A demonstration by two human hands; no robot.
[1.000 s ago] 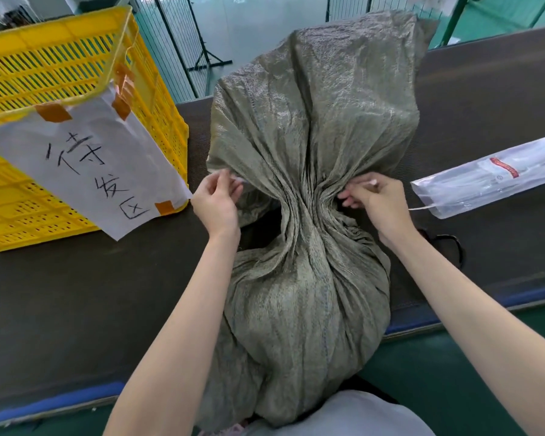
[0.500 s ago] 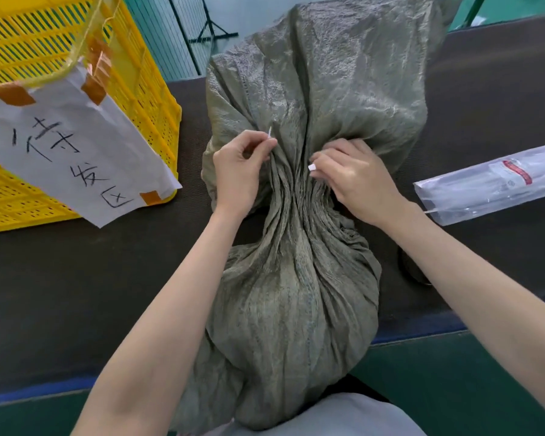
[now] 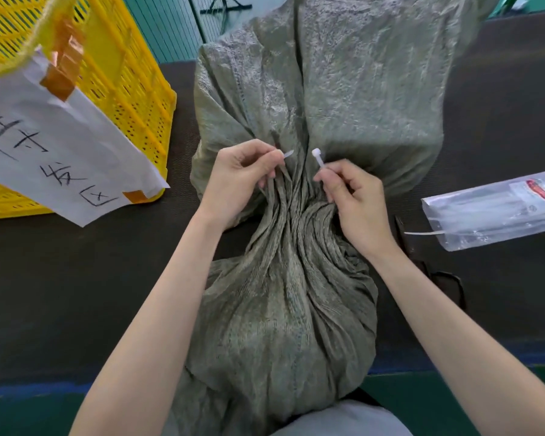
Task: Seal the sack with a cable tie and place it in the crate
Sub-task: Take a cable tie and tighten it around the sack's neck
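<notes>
Both grips are pinched closed on one white cable tie (image 3: 317, 155), one end in each. Thumb and forefinger of the left hand (image 3: 236, 180) nip the pointed tail, whose tip pokes out toward the middle; the other fingers of that hand curl in against the cloth. Pinched the same way, the right hand (image 3: 354, 199) holds the end with the square locking head, which stands just clear of its fingertips. A small gap separates the two ends, so the loop is not yet joined. The run of the tie behind the fabric is hidden.

Beneath the hands, the grey-green woven sack (image 3: 283, 294) lies on the dark surface (image 3: 60, 272), its near end hanging off the front edge toward the person. Its cloth is gathered into a tight pleated neck right between the hands, with the loose mouth fanning out beyond them.

Left of the sack stands the yellow slatted crate (image 3: 123, 67), apart from it, with a handwritten paper sign (image 3: 54, 146) taped to its side. Off to the right lies a clear plastic packet (image 3: 497, 209) of more ties.
</notes>
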